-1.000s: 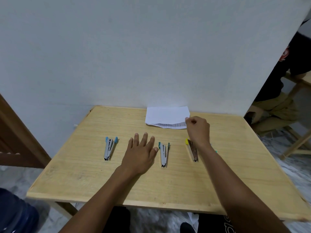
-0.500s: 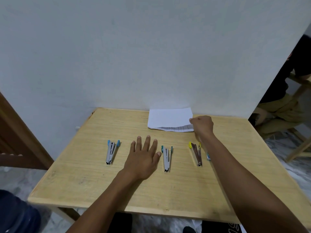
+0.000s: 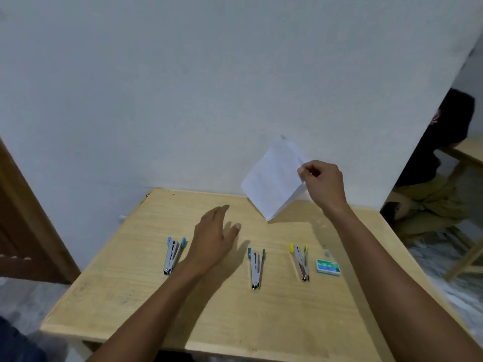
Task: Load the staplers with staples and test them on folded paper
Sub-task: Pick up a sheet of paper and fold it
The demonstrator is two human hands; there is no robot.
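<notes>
The folded paper [image 3: 271, 178] is off the table now; half a second ago it lay flat against the wall edge, and I see it raised in the air in front of the wall, tilted with one corner pointing down. My right hand [image 3: 324, 182] pinches its right edge between thumb and fingers, closed on the sheet. My left hand [image 3: 215, 236] has lifted from its flat rest and hangs just above the wooden table [image 3: 261, 322], fingers spread loosely, holding nothing.

Three staplers lie in a row on the table, all hinged wide: the light-blue stapler [image 3: 173, 254] to the left of my left wrist, the teal stapler [image 3: 256, 267] in the middle, and the yellow stapler [image 3: 300, 261] to the right. The green staple box [image 3: 328, 267] sits just beside the yellow stapler, on its right. A few small loose bits [image 3: 326, 250] lie just behind the box; I cannot tell what they are.
</notes>
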